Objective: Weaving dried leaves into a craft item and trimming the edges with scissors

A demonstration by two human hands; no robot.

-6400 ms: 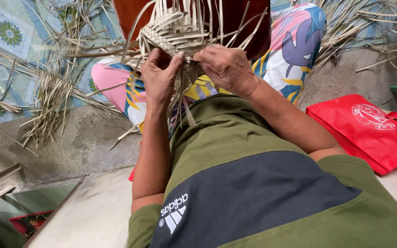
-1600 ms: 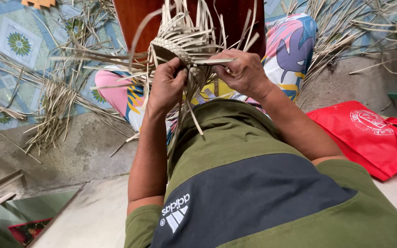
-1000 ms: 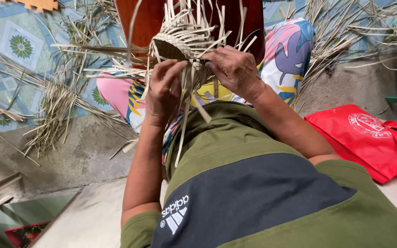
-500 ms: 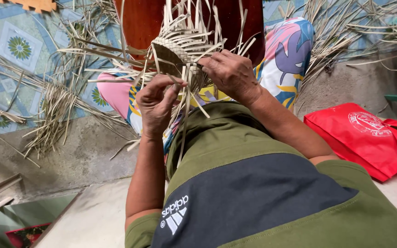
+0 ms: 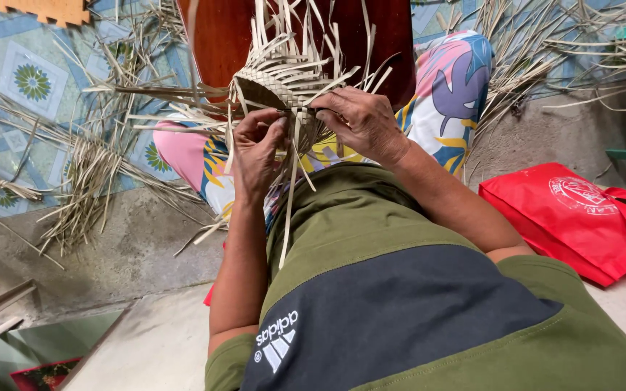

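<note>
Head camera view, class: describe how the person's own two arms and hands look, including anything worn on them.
Both arms are bare from the short sleeves down. The left hand and right hand wear no gloves, and no rings, watch or bracelets show. The short-sleeved shirt is olive green with a dark navy panel across the chest and a small white printed emblem at its lower left edge.

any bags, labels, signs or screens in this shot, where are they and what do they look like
Red bag: lies flat on the concrete floor at the right, soft cloth-like, bright red, with a pale round printed emblem.
Shirt logo: white mark on the dark panel of the person's green shirt, bottom centre.
No signs or screens in view.
</note>
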